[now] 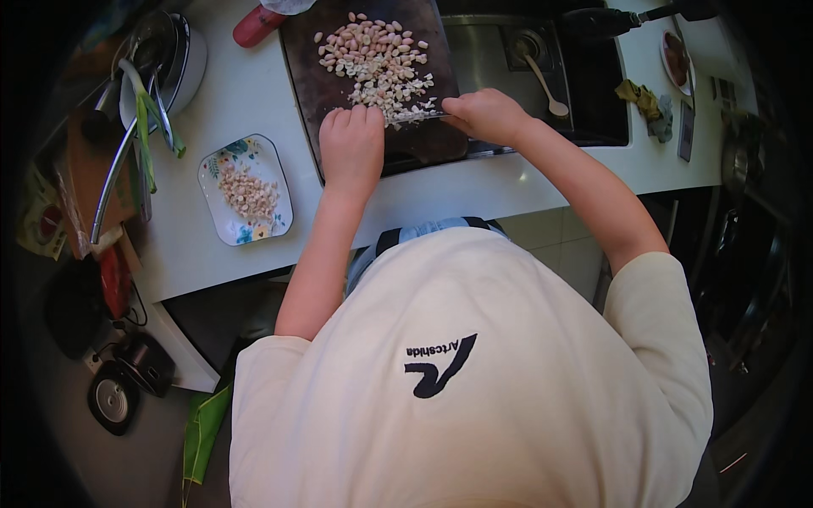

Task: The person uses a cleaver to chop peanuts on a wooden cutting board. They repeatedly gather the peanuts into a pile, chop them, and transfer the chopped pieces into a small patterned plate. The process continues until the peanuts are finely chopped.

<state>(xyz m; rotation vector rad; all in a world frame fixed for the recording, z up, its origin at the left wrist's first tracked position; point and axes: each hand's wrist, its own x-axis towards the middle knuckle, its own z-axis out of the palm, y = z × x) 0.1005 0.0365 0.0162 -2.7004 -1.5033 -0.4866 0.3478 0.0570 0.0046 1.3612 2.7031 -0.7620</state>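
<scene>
My right hand (pixel 489 115) is closed around a knife's handle, which the fingers hide. The thin edge of the knife blade (pixel 416 117) runs left across the dark cutting board (pixel 406 151). At the blade's other end, my left hand (pixel 352 145) has its fingers curled over it, knuckles facing away from me. Just beyond the blade lie chopped peanuts (pixel 387 89), with some bits against the metal. Whole pinkish peanuts (pixel 368 41) are heaped farther up the board. To the left, a square flowered plate (pixel 244 236) holds chopped peanuts (pixel 248 192).
A sink (pixel 489 70) with a wooden-handled brush (pixel 546 89) adjoins the board's right side. Crumpled cloths (pixel 645 105) and a phone (pixel 686 130) lie farther right. On the left stands a white pot (pixel 190 57) with scallions (pixel 145 114) and utensils. A red object (pixel 257 26) sits behind.
</scene>
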